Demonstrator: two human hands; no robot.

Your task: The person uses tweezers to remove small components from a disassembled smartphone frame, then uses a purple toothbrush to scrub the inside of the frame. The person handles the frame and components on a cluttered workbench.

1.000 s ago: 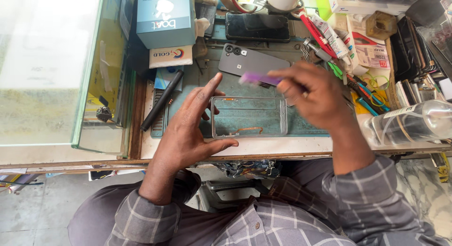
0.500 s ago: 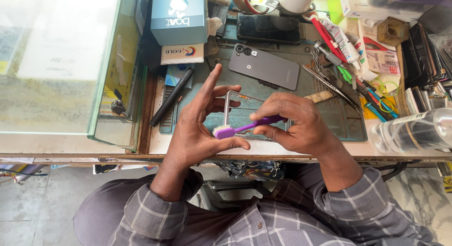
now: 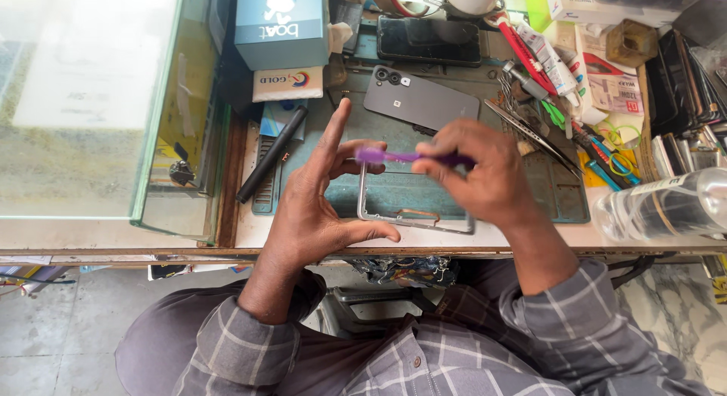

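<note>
Phone frame (image 3: 415,216) over green mat (image 3: 564,203) on cluttered wooden workbench (image 3: 250,233).

The surface (image 3: 250,233) carries a green work mat (image 3: 556,199) with a grey phone back (image 3: 424,101) and a dark phone (image 3: 428,40) on it, a black pen (image 3: 271,154) to its left, tweezers (image 3: 530,135), a clear bottle (image 3: 666,207) lying at right, and a blue box (image 3: 280,21).
</note>
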